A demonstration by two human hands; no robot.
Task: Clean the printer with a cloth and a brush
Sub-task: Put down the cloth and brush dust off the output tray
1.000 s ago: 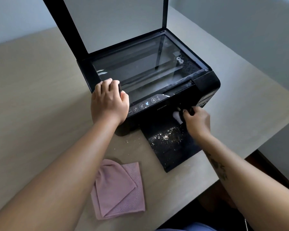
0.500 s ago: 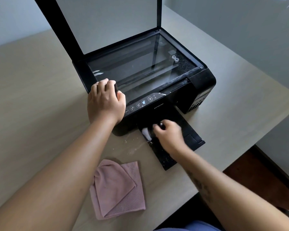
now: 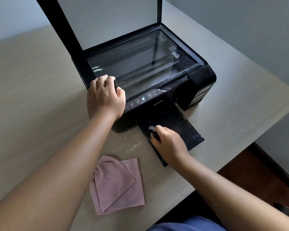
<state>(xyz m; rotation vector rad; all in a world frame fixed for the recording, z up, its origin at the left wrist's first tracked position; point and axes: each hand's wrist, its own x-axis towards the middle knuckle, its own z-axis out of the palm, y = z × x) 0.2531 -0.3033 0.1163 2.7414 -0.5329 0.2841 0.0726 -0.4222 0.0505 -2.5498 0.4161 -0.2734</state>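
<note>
Printer [image 3: 202, 77] sits on table [image 3: 32, 97], lid up. My left hand [image 3: 105, 99] curls over its front left corner, gripping edge. My right hand [image 3: 168, 144], arm stretched forward, grips brush [image 3: 151, 128], pale bristles on front tray [image 3: 178, 119]. One pink cloth [image 3: 118, 185] lies folded on table beside my left forearm. One brush, one printer.

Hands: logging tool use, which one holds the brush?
The right hand, with the brush on the tray; the left hand just grips the printer at its corner.
</note>
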